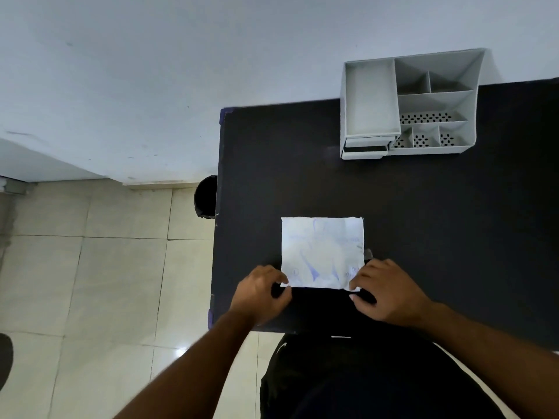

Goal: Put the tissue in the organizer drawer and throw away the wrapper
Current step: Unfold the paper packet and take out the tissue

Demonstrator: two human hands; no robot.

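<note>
Tissue pack: a flat, square packet (322, 252) in a thin white wrapper with faint blue print, lying on the dark surface (423, 222) near its front edge, straight in front of the person.
Contents: hidden inside the wrapper, so how many tissues there are cannot be told.
Likely feel: light and soft; it should bend if lifted by one corner, and the film looks smooth enough to slide between fingertips (a judgement from its thin, slightly crumpled look).
Where to take hold: the two near corners, or the near seam, where the film can be pinched and pulled apart; the tissue inside is best lifted flat as a stack.
Left hand: (260, 293) curled, thumb and fingertips pinched on the near left corner of the packet.
Right hand: (385, 293) also curled, fingertips closed on the near right corner, which is lifted a little.
Step in hand: probably opening the wrapper, which looks still sealed.
Organizer: (408, 104) a pale grey desk tidy at the far right of the surface, well apart from the packet, with open compartments on top.
Drawer: (366, 148) low on the organizer's front left, apparently pulled out slightly.
Bin: (206, 196) a dark round one on the floor just beside the surface's left edge (the likely place for the wrapper).
</note>
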